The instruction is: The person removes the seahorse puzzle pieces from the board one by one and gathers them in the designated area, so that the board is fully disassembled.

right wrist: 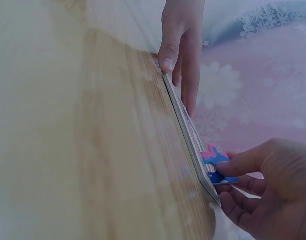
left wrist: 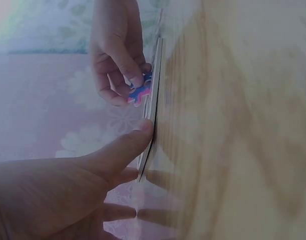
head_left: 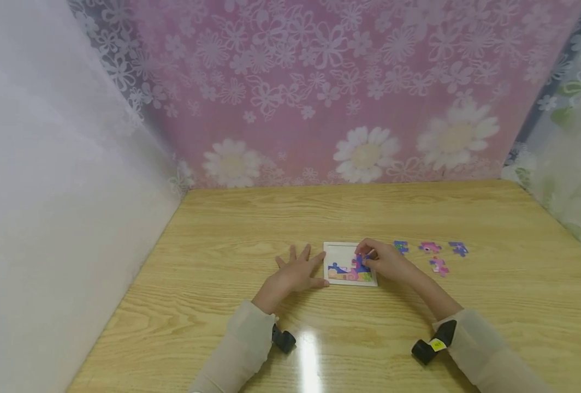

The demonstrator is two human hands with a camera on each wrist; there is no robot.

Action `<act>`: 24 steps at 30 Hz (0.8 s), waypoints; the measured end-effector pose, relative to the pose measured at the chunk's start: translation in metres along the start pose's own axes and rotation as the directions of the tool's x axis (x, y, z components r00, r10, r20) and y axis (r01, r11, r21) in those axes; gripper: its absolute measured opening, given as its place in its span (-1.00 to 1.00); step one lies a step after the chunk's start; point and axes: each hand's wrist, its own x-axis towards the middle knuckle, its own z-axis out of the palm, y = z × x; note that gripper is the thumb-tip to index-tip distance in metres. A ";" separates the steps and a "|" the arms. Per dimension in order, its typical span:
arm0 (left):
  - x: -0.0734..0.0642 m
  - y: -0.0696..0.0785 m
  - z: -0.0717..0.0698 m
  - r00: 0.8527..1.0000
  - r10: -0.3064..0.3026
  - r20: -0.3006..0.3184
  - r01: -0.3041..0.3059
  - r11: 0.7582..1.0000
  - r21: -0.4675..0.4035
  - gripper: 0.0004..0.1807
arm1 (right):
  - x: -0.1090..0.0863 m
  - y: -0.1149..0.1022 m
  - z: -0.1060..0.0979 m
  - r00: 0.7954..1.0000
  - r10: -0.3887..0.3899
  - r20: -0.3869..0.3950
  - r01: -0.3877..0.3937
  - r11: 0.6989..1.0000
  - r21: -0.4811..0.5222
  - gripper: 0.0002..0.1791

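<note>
A white-framed puzzle tray (head_left: 339,245) lies on the wooden table, its lower part filled with joined colourful pieces (head_left: 344,273). My left hand (head_left: 296,273) is spread at the tray's left side, with thumb and a fingertip touching the frame edge. Between thumb and fingers, my right hand (head_left: 384,260) pinches a blue and pink jigsaw piece (right wrist: 219,167), tilted over the tray's right part. In the left wrist view that piece (left wrist: 140,91) shows close over the frame, partly hidden by the fingers.
Right of the tray lie several loose jigsaw pieces: a blue-green one (head_left: 401,246), a pink one with an eye (head_left: 430,247), a blue one with a star (head_left: 459,248) and another pink one (head_left: 439,266). A pink floral curtain (head_left: 290,109) hangs behind the table (head_left: 251,218).
</note>
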 end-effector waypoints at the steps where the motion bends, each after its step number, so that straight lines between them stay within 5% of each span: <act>1: 0.000 0.000 -0.001 1.000 0.014 -0.006 -0.014 1.000 -0.002 -0.18 | 0.000 0.001 0.000 1.000 -0.002 -0.001 0.002 1.000 -0.001 -0.79; 6: 0.002 0.003 0.001 0.990 0.134 -0.049 -0.133 0.991 0.025 -0.22 | 0.002 0.006 0.001 1.000 -0.011 0.001 0.011 1.000 0.002 -0.78; 9: 0.002 0.010 0.002 0.966 0.253 -0.055 -0.246 0.964 0.102 -0.30 | 0.001 0.009 0.001 1.000 -0.010 0.003 0.010 1.000 0.000 -0.78; 11: 0.000 0.014 0.004 0.933 0.357 -0.049 -0.344 0.922 0.179 -0.39 | 0.001 0.009 0.001 1.000 -0.010 0.010 0.010 1.000 0.003 -0.79; 15: -0.001 0.024 0.004 0.837 0.547 -0.018 -0.510 0.792 0.336 -0.49 | -0.001 0.010 0.000 1.000 0.005 0.017 -0.005 1.000 0.007 -0.79; 17: -0.001 0.027 0.005 0.811 0.585 0.008 -0.544 0.749 0.377 -0.49 | -0.001 0.010 -0.001 1.000 0.004 0.017 -0.005 1.000 0.011 -0.79; 24: 0.007 0.026 0.009 0.797 0.591 0.125 -0.594 0.729 0.341 -0.44 | 0.000 0.010 -0.001 1.000 -0.018 0.015 0.018 1.000 0.007 -0.79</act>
